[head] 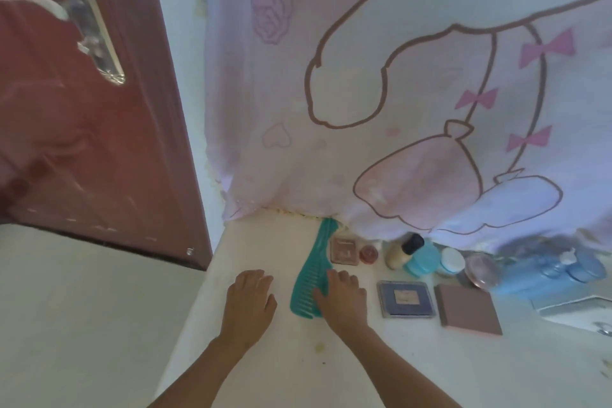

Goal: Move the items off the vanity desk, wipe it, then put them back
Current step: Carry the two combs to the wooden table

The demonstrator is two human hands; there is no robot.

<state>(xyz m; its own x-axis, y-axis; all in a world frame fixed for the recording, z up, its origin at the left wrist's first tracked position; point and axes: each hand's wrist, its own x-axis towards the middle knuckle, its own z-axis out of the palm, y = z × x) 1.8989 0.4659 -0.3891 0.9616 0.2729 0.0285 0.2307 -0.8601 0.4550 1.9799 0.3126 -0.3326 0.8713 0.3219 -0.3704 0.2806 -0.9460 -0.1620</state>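
here, near the left edge of the white vanity desk (275, 358), the right hand (342, 298) rests loosely spread fingers on a teal plastic wide-toothed comb (313, 270), likely to lift it away; the left hand (251, 296) lies flat, empty, steadying.

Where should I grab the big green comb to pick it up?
Grab the teal comb by its narrow handle end, the part pointing away toward the curtain. It lies flat on the desk, teeth facing left, so pinch the smooth spine from above. The right hand already rests on the toothed end; the left hand lies beside it.
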